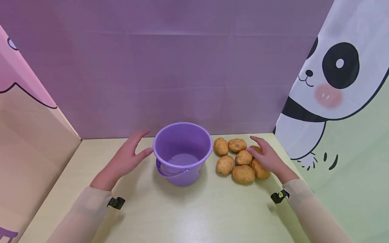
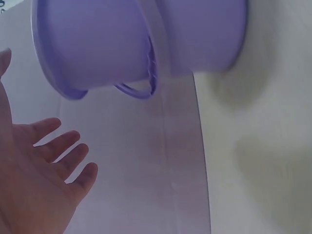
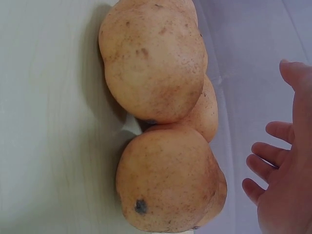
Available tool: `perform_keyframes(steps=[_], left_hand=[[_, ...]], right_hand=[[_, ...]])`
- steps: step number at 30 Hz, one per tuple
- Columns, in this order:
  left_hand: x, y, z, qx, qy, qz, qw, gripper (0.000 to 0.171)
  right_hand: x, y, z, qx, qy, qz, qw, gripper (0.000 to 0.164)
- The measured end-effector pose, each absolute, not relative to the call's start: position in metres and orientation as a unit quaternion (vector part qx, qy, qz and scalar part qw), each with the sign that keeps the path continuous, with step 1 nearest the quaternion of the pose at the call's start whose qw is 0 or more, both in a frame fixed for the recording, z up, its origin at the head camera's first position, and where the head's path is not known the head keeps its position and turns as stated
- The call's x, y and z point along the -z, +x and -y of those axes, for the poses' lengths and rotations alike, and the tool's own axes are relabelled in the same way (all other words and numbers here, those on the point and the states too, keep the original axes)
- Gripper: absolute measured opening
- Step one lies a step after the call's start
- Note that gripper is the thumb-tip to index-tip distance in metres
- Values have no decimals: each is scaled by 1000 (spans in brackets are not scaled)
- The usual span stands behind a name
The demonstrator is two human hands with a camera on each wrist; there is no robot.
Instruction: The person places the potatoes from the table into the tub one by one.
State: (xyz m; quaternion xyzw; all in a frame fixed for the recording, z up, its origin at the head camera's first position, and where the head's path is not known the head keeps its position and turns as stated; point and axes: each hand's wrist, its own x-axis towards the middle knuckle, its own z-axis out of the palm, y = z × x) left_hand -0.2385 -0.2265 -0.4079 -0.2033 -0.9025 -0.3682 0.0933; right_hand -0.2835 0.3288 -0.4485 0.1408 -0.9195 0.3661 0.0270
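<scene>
A purple bucket (image 1: 182, 177) stands upright on the table, its handle (image 1: 173, 174) hanging down along the near side; its inside looks bare. To the left of the rim, my left hand (image 1: 129, 158) is held with fingers extended, apart from the bucket. In the left wrist view that hand (image 2: 44, 170) shows spread fingers and nothing in them. Several potatoes (image 1: 243, 174) lie grouped right of the bucket. Over the rightmost of them hovers my right hand (image 1: 267, 157), partly covering a potato. The right wrist view shows this hand (image 3: 285, 165) with loose fingers, apart from the potatoes (image 3: 165, 180).
The pale wooden table (image 1: 188, 216) ends at a purple cloth backdrop (image 1: 182, 67) close behind the bucket and potatoes. A printed panda panel (image 1: 340, 141) borders the right side, and a pink and beige panel (image 1: 30, 135) borders the left.
</scene>
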Motion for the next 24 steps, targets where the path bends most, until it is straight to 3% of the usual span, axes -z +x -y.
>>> perform_keyframes(steps=[4,14,24], left_hand=[[401,-240,217,376,-207,900,72,83],[391,-247,202,374,-223,900,8,120],[389,-256,192,387,-249,887,-24,135]], right_hand=[[447,-283,-329,-361,140,922,30,73],[444,-281,-328,-363,144,920,31,68],[442,-279,-329,-362,141,921,23,69]])
